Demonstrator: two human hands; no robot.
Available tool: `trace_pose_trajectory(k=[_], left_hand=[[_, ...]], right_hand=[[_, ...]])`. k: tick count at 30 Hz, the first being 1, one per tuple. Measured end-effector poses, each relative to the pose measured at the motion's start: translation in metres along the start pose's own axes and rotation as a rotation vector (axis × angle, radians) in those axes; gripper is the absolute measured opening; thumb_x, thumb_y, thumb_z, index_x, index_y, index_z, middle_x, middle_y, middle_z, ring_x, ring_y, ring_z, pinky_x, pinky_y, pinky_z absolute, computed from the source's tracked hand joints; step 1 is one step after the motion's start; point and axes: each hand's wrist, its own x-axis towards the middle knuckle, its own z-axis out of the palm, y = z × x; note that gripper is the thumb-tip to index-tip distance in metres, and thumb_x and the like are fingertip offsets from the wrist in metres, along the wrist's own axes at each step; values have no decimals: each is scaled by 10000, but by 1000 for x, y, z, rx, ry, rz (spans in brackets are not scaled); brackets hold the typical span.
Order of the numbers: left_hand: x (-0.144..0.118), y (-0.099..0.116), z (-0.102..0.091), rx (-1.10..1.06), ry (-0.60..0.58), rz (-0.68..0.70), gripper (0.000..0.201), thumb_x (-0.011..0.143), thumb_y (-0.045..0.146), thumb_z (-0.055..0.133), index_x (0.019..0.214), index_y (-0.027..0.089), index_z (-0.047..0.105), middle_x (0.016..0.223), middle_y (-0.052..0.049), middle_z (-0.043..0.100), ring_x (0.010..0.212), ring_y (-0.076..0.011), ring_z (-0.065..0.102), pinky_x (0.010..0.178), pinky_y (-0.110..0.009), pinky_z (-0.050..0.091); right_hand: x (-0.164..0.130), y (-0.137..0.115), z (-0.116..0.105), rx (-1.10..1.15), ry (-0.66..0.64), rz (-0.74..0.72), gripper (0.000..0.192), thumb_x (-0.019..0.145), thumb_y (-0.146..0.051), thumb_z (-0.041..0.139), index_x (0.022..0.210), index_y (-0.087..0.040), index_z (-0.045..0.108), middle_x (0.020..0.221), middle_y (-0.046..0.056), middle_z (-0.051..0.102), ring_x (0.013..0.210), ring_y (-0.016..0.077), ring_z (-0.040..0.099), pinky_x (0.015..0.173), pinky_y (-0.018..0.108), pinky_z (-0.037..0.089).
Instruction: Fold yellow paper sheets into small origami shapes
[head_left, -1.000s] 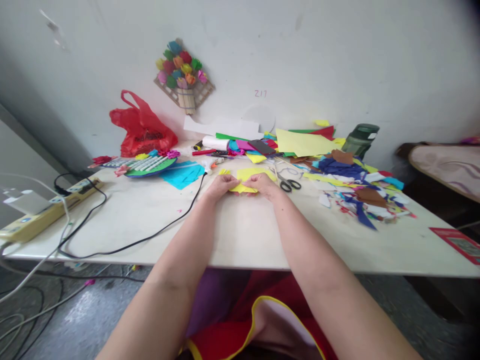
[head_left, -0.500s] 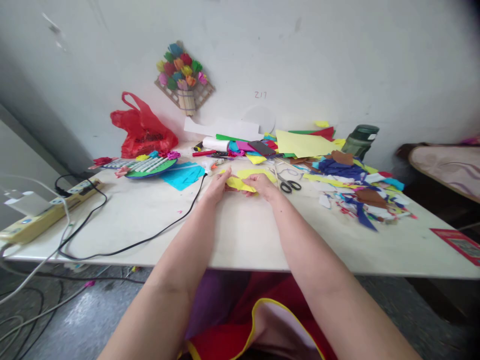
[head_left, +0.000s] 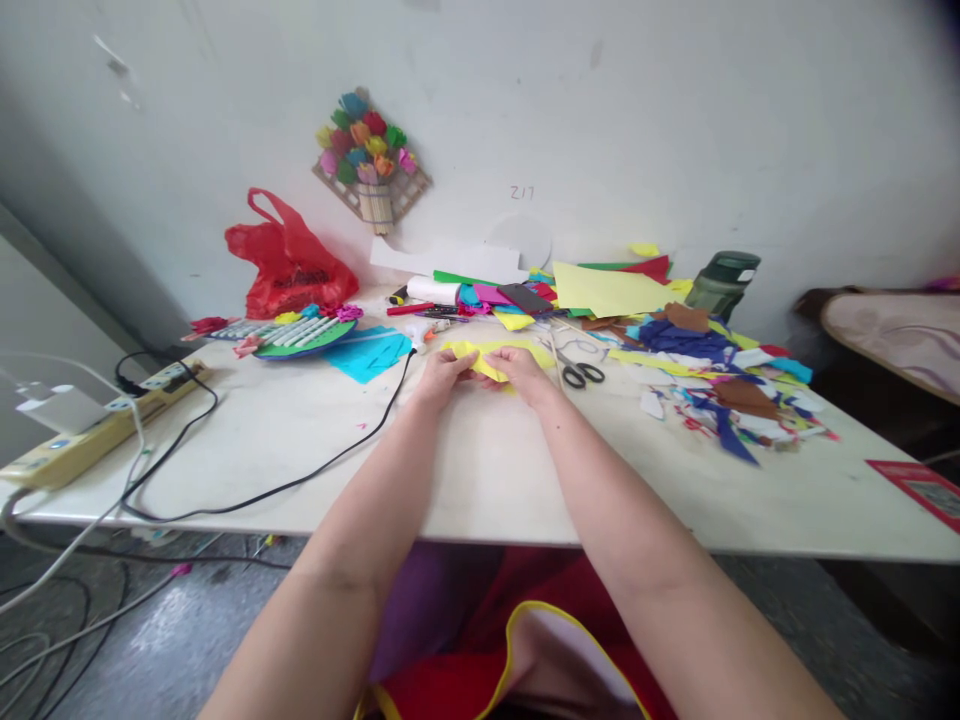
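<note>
Both hands meet over the middle of the white table [head_left: 495, 470]. My left hand [head_left: 442, 375] and my right hand [head_left: 521, 372] pinch a small folded piece of yellow paper [head_left: 486, 365] between their fingertips, just above the tabletop. A larger yellow sheet [head_left: 517, 347] lies flat right behind the hands. Black-handled scissors [head_left: 579, 372] rest to the right of my right hand. A glue gun [head_left: 420, 336] with a black cord [head_left: 300, 480] lies to the left of my left hand.
Coloured paper scraps [head_left: 720, 385] pile up at the right, with a green bottle [head_left: 721, 282] behind. A red plastic bag [head_left: 289, 262], paper craft pieces [head_left: 300, 330] and a cyan sheet [head_left: 367, 352] sit at the back left. A power strip [head_left: 97, 430] lies at the left edge.
The hands lifted the yellow piece off the table and brought it closer together, folding it smaller. The view shifted slightly.
</note>
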Motion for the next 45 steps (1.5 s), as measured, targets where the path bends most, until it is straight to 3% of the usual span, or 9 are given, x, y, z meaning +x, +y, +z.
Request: trace_pose_trajectory(k=[6, 16, 23, 30, 38, 45], left_hand=[[1, 1, 0, -3, 16, -30, 325, 589, 377, 735, 742, 114, 622, 698, -35, 653, 594, -99, 569, 636, -229, 475], [5, -5, -7, -53, 29, -26, 310, 581, 350, 753, 704, 109, 601, 609, 5, 596, 510, -69, 522, 549, -211, 439], [1, 1, -3, -6, 20, -73, 355, 553, 387, 768, 690, 98, 613, 620, -22, 620, 520, -88, 554, 566, -226, 469], [4, 2, -12, 53, -37, -43, 366, 520, 354, 784, 727, 104, 615, 632, -15, 631, 525, -96, 564, 605, -249, 494], [6, -1, -7, 10, 41, -1, 353, 540, 329, 772, 747, 96, 605, 653, -6, 634, 540, -87, 578, 631, -246, 509], [5, 0, -11, -20, -52, -21, 327, 563, 291, 768, 781, 110, 606, 665, -4, 653, 557, -95, 605, 660, -255, 521]], right_hand=[[1, -1, -3, -28, 78, -10, 104, 764, -167, 594, 671, -151, 549, 510, -10, 624, 400, 92, 556, 404, 175, 421], [2, 2, -16, 46, -36, -6, 250, 753, -377, 638, 759, -130, 608, 618, 46, 673, 470, 120, 611, 426, 194, 464], [3, 0, -11, -3, 56, -14, 116, 716, -202, 671, 674, -135, 586, 534, -6, 632, 394, 68, 541, 427, 164, 443], [3, 1, -17, -18, -22, 12, 145, 700, -199, 691, 648, -126, 577, 517, 10, 634, 373, 79, 532, 412, 181, 444], [3, 1, -17, 86, -31, 15, 124, 697, -198, 698, 750, -121, 617, 610, 48, 686, 469, 104, 604, 421, 174, 458], [6, 2, -14, 75, 27, -14, 105, 663, -126, 707, 675, -122, 602, 516, 15, 644, 421, 85, 566, 422, 167, 456]])
